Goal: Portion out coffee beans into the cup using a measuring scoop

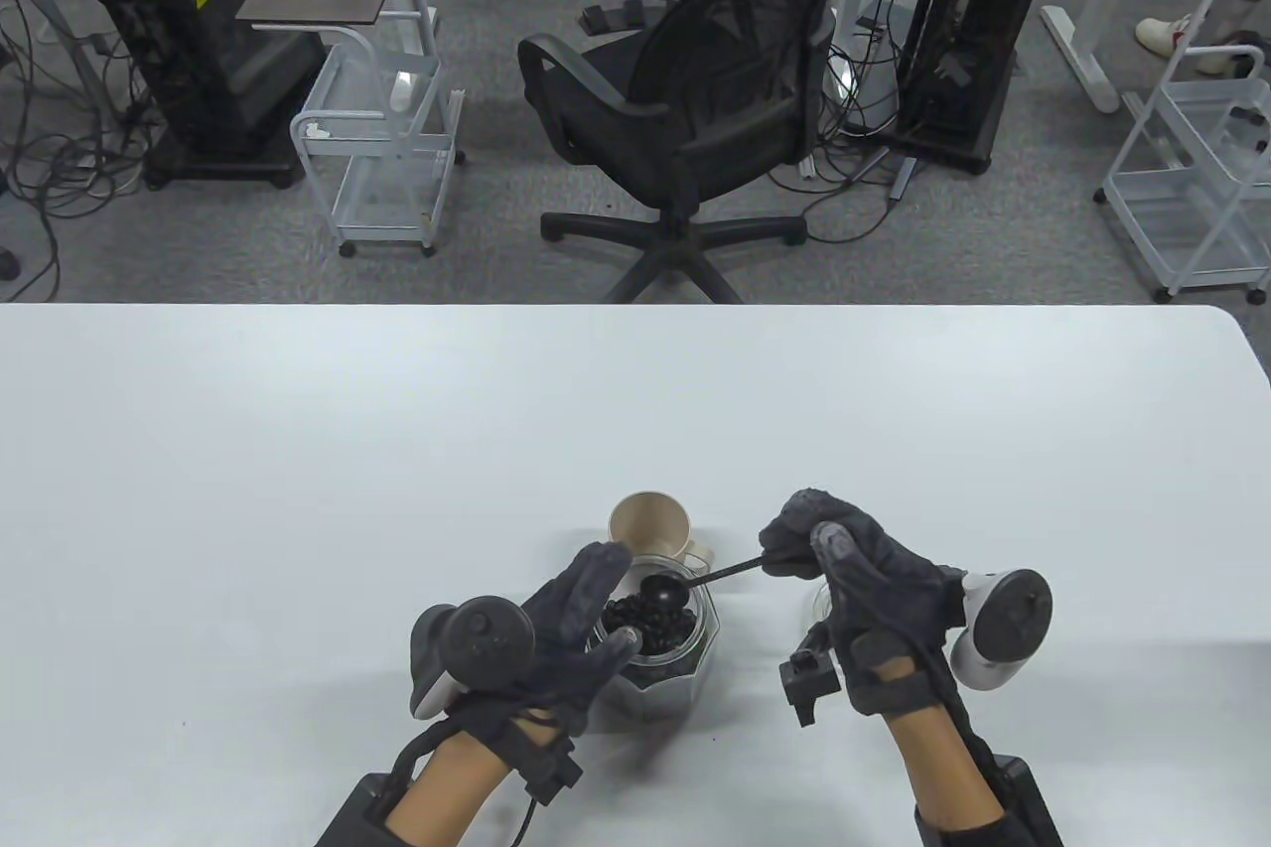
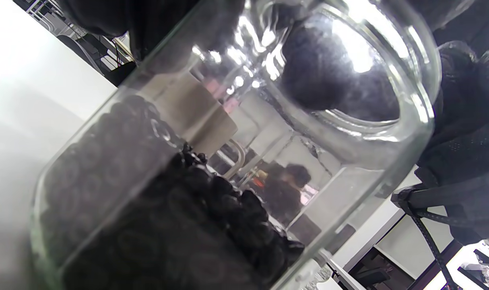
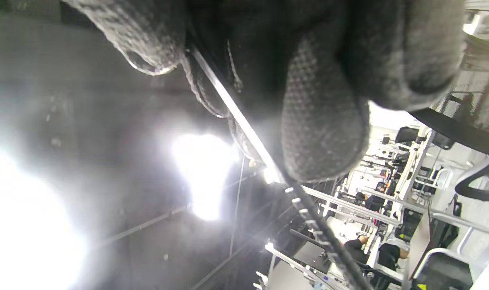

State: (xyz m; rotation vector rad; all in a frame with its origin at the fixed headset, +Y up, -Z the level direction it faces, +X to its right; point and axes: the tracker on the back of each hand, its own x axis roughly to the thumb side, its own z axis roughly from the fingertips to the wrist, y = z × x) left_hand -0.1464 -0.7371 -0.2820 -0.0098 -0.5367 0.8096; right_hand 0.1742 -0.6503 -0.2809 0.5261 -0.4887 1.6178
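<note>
We are observing two gloved hands working at the near middle of the white surface (image 1: pixel 298 450). The left hand (image 1: pixel 566 629) is wrapping its fingers around the glass jar (image 1: pixel 667 663), steadying it; the left wrist view is showing the jar tilted in frame, with coffee beans (image 2: pixel 196 217) lying in its lower part. The right hand (image 1: pixel 859 589) is pinching the far end of the measuring scoop (image 1: pixel 663 592) by its thin handle, fingers curled tightly on it, as the right wrist view is confirming.

The scoop's bowl is sitting at the jar mouth, over the beans. We are unable to tell whether it is loaded, since bowl and beans are equally dark. The handle's long axis is running from the bowl up and to the right toward the right hand.

The beige cup (image 1: pixel 650 526) is standing upright just behind the jar, on the side away from the person, its handle pointing right. We are seeing no beans inside it from this angle.

We are judging the deciding relation as follows: the cup is lying just beyond the scoop bowl, so the coming transfer is calling for a short forward carry by the right hand, keeping the bowl level. The left hand is nearer the cup, but it is occupied with the jar.
</note>
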